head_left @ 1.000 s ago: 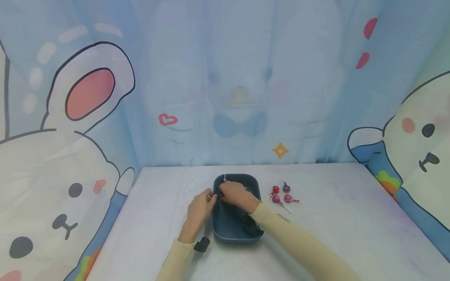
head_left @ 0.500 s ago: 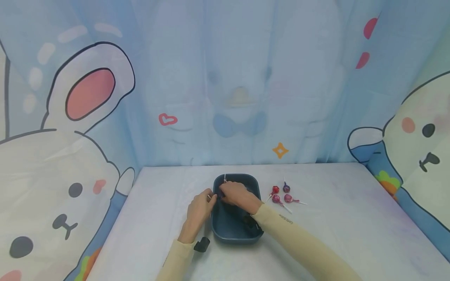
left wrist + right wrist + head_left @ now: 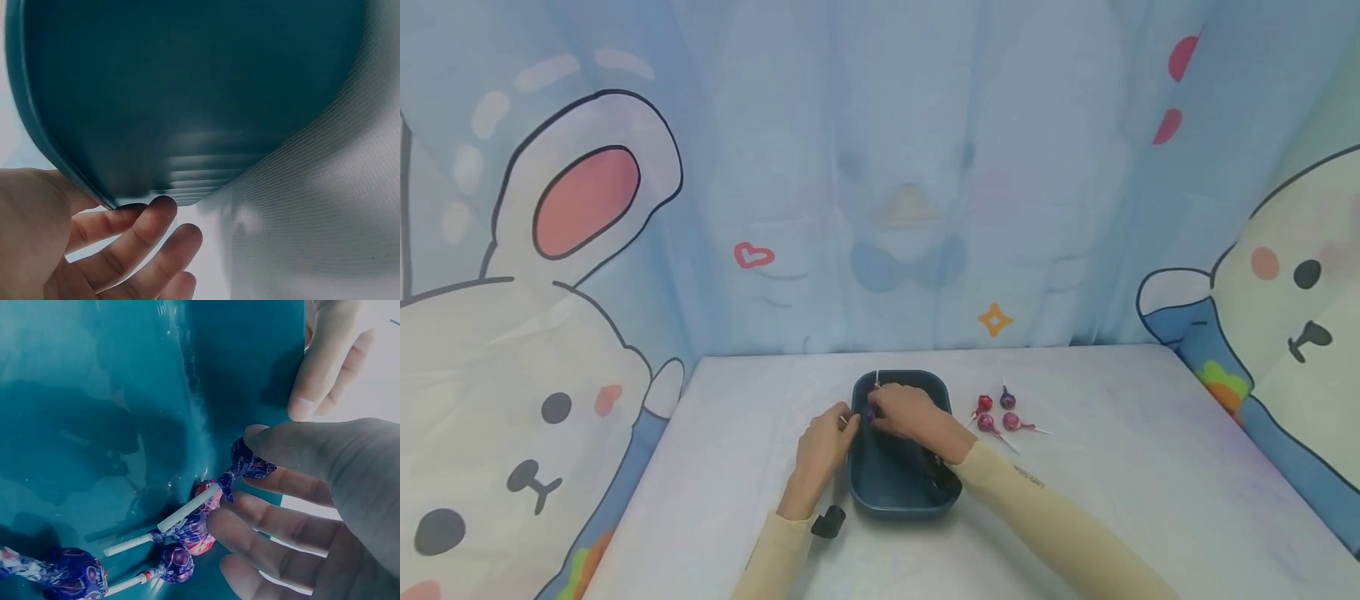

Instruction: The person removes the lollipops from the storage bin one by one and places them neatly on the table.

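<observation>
A dark teal plastic container (image 3: 904, 500) stands on the table before me. My left hand (image 3: 818, 450) holds its left rim, the thumb over the edge and the other fingers along the outer wall in the left wrist view. Inside the container, toward its back left, is my right hand (image 3: 913, 414). Its thumb and index finger pinch the head of a purple-wrapped lollipop (image 3: 252, 465), whose white stick points away from the palm. Under and beside it on the container floor lie several lollipops, among them a pink and purple one (image 3: 195, 532) and a dark purple one (image 3: 75, 573).
Right of the container, several lollipops lie loosely grouped on the white tablecloth: a red one (image 3: 985, 402), a purple one (image 3: 1007, 400) and pink ones, such as this lollipop (image 3: 1012, 422). A printed blue curtain (image 3: 910, 250) hangs behind the table.
My right wrist and forearm have shifted slightly right and toward me, while the fingers remain at the container's back left. The left hand keeps its hold on the rim. The head view has shifted a little.
</observation>
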Demonstrator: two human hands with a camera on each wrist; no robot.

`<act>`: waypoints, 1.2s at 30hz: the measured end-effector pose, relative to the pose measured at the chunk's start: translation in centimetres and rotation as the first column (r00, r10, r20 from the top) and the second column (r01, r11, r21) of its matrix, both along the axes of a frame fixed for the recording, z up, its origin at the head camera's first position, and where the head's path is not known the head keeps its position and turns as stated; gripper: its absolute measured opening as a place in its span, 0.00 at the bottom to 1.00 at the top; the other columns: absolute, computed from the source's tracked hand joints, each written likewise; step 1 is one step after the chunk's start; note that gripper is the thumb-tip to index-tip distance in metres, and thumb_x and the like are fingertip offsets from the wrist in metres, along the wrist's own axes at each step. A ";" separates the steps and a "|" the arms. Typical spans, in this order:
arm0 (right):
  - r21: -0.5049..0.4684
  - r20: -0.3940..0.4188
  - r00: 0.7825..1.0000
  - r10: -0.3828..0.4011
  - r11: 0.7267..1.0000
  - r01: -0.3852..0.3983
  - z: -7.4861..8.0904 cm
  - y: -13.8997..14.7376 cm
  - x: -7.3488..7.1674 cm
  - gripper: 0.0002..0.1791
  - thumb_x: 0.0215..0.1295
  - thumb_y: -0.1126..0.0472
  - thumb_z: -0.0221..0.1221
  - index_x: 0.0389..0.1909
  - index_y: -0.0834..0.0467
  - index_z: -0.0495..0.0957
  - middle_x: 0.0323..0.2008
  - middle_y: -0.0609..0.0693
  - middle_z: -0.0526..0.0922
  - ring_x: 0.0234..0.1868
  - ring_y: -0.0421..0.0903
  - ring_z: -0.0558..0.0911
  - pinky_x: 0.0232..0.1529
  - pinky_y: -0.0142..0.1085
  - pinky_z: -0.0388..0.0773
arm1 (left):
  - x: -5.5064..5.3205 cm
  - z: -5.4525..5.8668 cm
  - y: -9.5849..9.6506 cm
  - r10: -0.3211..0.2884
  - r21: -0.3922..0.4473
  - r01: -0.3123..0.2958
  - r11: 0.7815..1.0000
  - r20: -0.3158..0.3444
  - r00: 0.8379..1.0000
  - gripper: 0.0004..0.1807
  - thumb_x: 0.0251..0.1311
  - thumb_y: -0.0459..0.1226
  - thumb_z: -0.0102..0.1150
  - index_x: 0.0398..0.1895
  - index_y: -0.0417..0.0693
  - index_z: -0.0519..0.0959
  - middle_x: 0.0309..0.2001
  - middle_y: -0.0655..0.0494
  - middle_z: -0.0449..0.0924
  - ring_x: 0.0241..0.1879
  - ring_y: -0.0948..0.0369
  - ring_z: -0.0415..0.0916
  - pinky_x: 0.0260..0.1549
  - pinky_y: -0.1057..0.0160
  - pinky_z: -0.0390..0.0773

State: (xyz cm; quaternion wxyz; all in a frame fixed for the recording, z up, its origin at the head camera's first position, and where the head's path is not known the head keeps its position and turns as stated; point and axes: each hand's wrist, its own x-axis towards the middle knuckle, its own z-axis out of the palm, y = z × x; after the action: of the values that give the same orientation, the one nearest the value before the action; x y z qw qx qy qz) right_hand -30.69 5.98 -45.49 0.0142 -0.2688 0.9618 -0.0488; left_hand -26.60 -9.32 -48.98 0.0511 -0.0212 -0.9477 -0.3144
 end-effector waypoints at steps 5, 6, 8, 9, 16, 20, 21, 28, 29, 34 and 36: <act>-0.012 0.000 1.000 0.007 1.000 -0.007 -0.1 0.6 0.5 0.12 0.56 0.51 0.62 0.39 0.51 0.77 0.30 0.44 0.78 0.28 0.39 0.73 0.29 0.34 0.73 | 0.0 -0.1 0.0 -0.003 -0.001 0.003 1.000 0.004 1.000 0.11 0.63 0.48 0.49 0.30 0.54 0.73 0.25 0.59 0.79 0.20 0.65 0.71 0.20 0.64 0.68; -0.014 0.000 1.000 0.009 1.000 -0.009 -0.1 0.8 0.6 0.13 0.57 0.51 0.62 0.41 0.51 0.77 0.32 0.44 0.79 0.30 0.40 0.75 0.32 0.35 0.75 | 0.0 -0.2 0.0 -0.003 -0.004 0.003 1.000 0.005 1.000 0.10 0.63 0.48 0.49 0.31 0.54 0.74 0.26 0.59 0.79 0.20 0.65 0.71 0.20 0.64 0.68; -0.024 0.002 1.000 0.009 1.000 -0.009 0.0 1.0 0.9 0.16 0.57 0.51 0.62 0.45 0.51 0.77 0.35 0.45 0.80 0.33 0.40 0.76 0.36 0.37 0.77 | 0.0 -0.2 0.0 -0.001 -0.007 0.001 1.000 0.011 1.000 0.10 0.63 0.48 0.49 0.31 0.54 0.74 0.26 0.59 0.79 0.20 0.65 0.71 0.20 0.64 0.68; -0.031 0.004 1.000 0.010 0.999 -0.010 0.0 1.2 1.1 0.18 0.57 0.51 0.62 0.47 0.52 0.76 0.38 0.46 0.81 0.36 0.41 0.77 0.39 0.39 0.77 | 0.0 -0.3 0.0 0.000 -0.008 0.001 1.000 0.013 1.000 0.10 0.63 0.48 0.49 0.32 0.54 0.74 0.26 0.59 0.79 0.20 0.65 0.71 0.20 0.64 0.68; -0.080 0.009 1.000 0.012 0.997 -0.011 0.5 2.2 2.0 0.24 0.57 0.50 0.61 0.55 0.52 0.74 0.53 0.50 0.78 0.53 0.46 0.77 0.50 0.45 0.74 | 0.0 -0.2 0.1 0.008 -0.010 -0.007 1.000 0.025 1.000 0.10 0.63 0.48 0.49 0.32 0.54 0.74 0.27 0.59 0.79 0.21 0.65 0.72 0.21 0.64 0.68; -0.090 -0.011 1.000 -0.003 0.996 0.002 0.6 2.8 2.2 0.19 0.57 0.49 0.61 0.48 0.50 0.77 0.43 0.46 0.81 0.43 0.42 0.79 0.46 0.42 0.76 | 0.1 -0.2 0.1 0.007 -0.002 -0.007 1.000 0.016 1.000 0.10 0.63 0.48 0.49 0.32 0.54 0.74 0.26 0.59 0.79 0.21 0.65 0.72 0.20 0.64 0.68; -0.092 -0.018 1.000 -0.007 0.996 0.005 0.6 3.0 2.3 0.18 0.56 0.49 0.62 0.46 0.50 0.78 0.39 0.45 0.80 0.40 0.41 0.78 0.44 0.40 0.76 | 0.1 -0.2 0.1 0.006 -0.001 -0.006 1.000 0.013 1.000 0.10 0.63 0.48 0.49 0.32 0.54 0.74 0.26 0.60 0.79 0.21 0.65 0.72 0.20 0.64 0.68; -0.136 0.008 0.999 -0.042 0.990 0.042 1.3 4.5 2.9 0.20 0.56 0.47 0.62 0.48 0.50 0.78 0.42 0.45 0.81 0.42 0.40 0.78 0.45 0.41 0.76 | 0.2 -0.3 0.1 0.003 0.005 -0.003 1.000 0.006 1.000 0.10 0.63 0.48 0.49 0.31 0.53 0.73 0.23 0.60 0.77 0.18 0.65 0.70 0.18 0.64 0.66; -0.141 0.014 0.999 -0.049 0.989 0.051 1.4 4.7 2.9 0.20 0.56 0.47 0.61 0.49 0.50 0.77 0.43 0.45 0.81 0.43 0.40 0.78 0.45 0.40 0.76 | 0.3 -0.3 0.1 0.004 0.004 -0.004 1.000 0.004 1.000 0.11 0.63 0.48 0.49 0.31 0.53 0.73 0.23 0.60 0.77 0.18 0.65 0.70 0.18 0.64 0.66; -0.197 0.050 0.995 -0.085 0.976 0.094 1.9 6.0 3.2 0.19 0.56 0.47 0.62 0.46 0.50 0.78 0.42 0.45 0.81 0.43 0.42 0.79 0.45 0.41 0.75 | 0.2 -0.2 0.1 0.007 0.005 -0.007 1.000 -0.006 1.000 0.10 0.63 0.48 0.49 0.30 0.54 0.73 0.23 0.60 0.77 0.19 0.65 0.70 0.18 0.64 0.66; -0.224 0.058 0.994 -0.090 0.969 0.101 2.0 6.6 3.3 0.18 0.56 0.48 0.62 0.45 0.51 0.78 0.41 0.46 0.81 0.44 0.44 0.79 0.45 0.42 0.75 | 0.2 -0.2 0.1 0.005 0.007 -0.005 1.000 -0.011 1.000 0.10 0.63 0.48 0.49 0.30 0.54 0.73 0.23 0.60 0.78 0.19 0.65 0.70 0.19 0.64 0.66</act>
State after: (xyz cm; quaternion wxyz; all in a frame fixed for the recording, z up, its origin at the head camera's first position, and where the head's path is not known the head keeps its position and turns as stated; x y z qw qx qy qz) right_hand -27.43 12.57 -43.44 0.0041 -0.2209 0.9612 -0.1654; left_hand -26.40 -9.22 -49.21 0.0573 -0.0206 -0.9464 -0.3173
